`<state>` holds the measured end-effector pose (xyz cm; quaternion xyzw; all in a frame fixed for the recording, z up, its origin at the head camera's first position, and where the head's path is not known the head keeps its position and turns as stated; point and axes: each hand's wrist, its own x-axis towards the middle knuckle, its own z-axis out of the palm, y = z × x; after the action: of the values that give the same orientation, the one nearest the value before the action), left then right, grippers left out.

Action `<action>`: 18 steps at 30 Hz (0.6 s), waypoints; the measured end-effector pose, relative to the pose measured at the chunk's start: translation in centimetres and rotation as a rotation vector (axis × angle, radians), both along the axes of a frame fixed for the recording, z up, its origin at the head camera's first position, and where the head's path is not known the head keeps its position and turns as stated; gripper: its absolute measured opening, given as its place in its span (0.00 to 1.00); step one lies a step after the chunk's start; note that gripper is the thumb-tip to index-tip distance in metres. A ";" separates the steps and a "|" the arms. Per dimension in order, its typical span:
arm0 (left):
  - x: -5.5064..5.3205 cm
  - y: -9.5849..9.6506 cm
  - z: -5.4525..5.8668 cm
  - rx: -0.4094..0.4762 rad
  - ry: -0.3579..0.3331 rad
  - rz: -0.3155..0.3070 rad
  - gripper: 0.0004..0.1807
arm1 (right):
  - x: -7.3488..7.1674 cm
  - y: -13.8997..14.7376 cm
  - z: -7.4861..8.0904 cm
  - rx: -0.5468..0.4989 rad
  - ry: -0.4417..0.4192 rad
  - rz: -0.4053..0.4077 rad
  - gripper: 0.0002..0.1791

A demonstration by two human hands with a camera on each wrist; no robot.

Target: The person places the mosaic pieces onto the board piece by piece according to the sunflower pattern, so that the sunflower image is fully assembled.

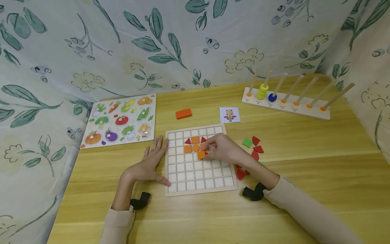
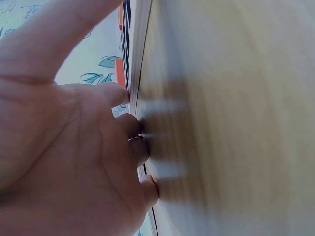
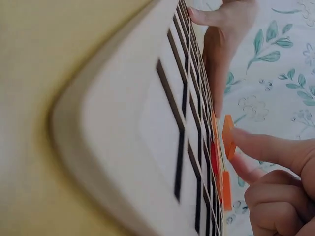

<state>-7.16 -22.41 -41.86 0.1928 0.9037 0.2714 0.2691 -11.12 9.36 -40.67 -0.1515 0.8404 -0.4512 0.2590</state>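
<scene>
An orange square tile (image 1: 201,155) is pinched between thumb and forefinger of the right hand (image 1: 223,149), just above the grid board (image 1: 189,193); its other fingers are folded in. The tile is at 5 o'clock from an orange round piece (image 1: 196,148), which has orange squares at 12, 9 and 3 o'clock and red pieces (image 1: 188,141) at about 10 and 2.

The left hand (image 1: 149,166) is spread wide, gripping nothing, fingertips touching the board's edge at 10 o'clock and thumb at 8.

Measured from the board, loose red shapes (image 1: 258,149) and a green square (image 1: 247,142) lie near 3 o'clock, a picture card (image 1: 230,115) at 1, an orange block (image 1: 183,114) at 11, a vegetable puzzle (image 1: 120,122) at 10, and a pegged counting rack (image 1: 313,113) with yellow beads (image 1: 262,92) and blue beads (image 1: 272,97) at 2.
</scene>
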 end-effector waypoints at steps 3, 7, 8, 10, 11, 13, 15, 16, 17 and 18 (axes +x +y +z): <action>0.0 0.0 0.0 -0.006 0.001 -0.002 0.82 | 0.1 -1.0 -0.4 0.012 0.014 -0.008 0.11; 0.0 0.0 0.0 -0.003 0.000 0.001 0.81 | 0.1 -1.6 -0.6 0.041 0.027 -0.028 0.11; 0.0 0.0 0.0 -0.004 0.000 0.001 0.81 | 0.2 -1.6 -0.7 0.041 0.026 -0.030 0.12; 0.0 0.0 0.0 -0.005 0.000 0.001 0.81 | 0.1 -1.6 -0.7 0.037 0.030 -0.028 0.12; 0.0 0.0 0.0 -0.005 0.000 0.001 0.81 | 0.2 -1.6 -0.7 0.031 0.032 -0.026 0.12; 0.0 0.0 0.0 -0.005 -0.001 0.000 0.81 | 0.2 -1.6 -0.8 0.018 0.034 -0.025 0.13; 0.0 0.0 0.0 -0.005 -0.001 0.000 0.81 | 0.2 -1.6 -0.9 0.012 0.040 -0.028 0.12; 0.0 0.0 0.0 -0.004 -0.002 0.000 0.81 | 0.2 -1.6 -0.9 0.010 0.042 -0.030 0.12; 0.0 0.0 0.0 -0.003 -0.002 0.001 0.81 | 0.2 -1.6 -0.9 0.009 0.044 -0.033 0.12; 0.0 0.0 0.0 -0.003 -0.003 0.000 0.82 | 0.2 -1.7 -1.0 0.010 0.047 -0.036 0.12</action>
<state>-7.17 -22.44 -41.82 0.1918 0.9038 0.2702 0.2707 -10.89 7.70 -41.64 -0.1457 0.8510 -0.4481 0.2319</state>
